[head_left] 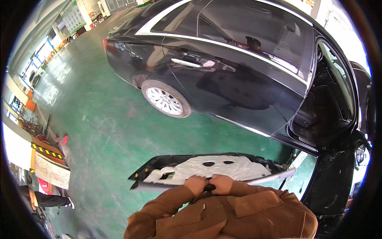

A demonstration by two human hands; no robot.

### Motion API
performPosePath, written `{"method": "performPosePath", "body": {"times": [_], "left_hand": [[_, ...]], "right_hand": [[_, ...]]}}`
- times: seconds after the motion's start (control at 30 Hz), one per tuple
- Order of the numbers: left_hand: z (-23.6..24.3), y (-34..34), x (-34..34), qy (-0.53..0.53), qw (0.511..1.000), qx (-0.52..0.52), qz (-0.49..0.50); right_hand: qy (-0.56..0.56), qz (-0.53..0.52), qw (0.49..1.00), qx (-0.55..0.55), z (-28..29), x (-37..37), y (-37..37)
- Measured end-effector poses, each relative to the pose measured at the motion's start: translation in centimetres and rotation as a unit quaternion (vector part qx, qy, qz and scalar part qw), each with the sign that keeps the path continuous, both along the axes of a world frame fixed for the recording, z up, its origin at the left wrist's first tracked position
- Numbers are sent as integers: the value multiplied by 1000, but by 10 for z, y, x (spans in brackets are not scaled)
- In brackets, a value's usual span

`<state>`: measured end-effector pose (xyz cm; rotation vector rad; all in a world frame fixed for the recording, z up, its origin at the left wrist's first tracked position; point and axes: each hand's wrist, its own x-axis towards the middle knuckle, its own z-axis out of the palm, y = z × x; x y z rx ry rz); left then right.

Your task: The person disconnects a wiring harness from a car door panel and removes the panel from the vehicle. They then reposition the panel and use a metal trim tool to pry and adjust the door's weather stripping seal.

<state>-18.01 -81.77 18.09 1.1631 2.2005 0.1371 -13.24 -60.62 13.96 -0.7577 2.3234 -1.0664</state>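
In front of my body I hold a car door trim panel [254, 169], long and black-edged, with white padding over the side that faces up. Dark holes show in the padding, and small yellow clips sit at its left end. My left hand [195, 185] is closed on the panel's near edge, around its middle. Close beside it, my right hand [221, 184] grips the same edge. A black part of the panel shows between the two fists. The fingertips are hidden beneath.
A black car [238, 87] stands ahead, its rear door shut. At right its front door [332, 179] hangs open beside the dark cabin. Green floor [107, 131] lies between the car and me. At far left are a striped-edged board [49, 165] and another person's leg [51, 200].
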Motion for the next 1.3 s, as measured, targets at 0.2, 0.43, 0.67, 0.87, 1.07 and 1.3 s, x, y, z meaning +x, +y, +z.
{"method": "performPosePath", "body": {"times": [0.2, 0.43, 0.67, 0.87, 1.07, 1.3], "left_hand": [[19, -143, -35, 37, 985, -49, 160], [63, -293, -47, -15, 902, -200, 382], [109, -415, -5, -20, 801, -179, 571], [143, -498, -28, -115, 704, -154, 683], [142, -622, -55, -130, 717, -103, 678], [71, -744, -114, -119, 734, 24, 669]], "right_hand": [[91, 18, 982, -165, 10, -185, -51], [263, -365, 889, -85, 76, -525, -14], [163, -406, 863, 253, 46, -669, -62], [147, -480, 824, 263, 41, -672, -72], [219, -452, 804, 319, 39, -541, -125], [244, -506, 772, 297, 154, -207, -245]]}}
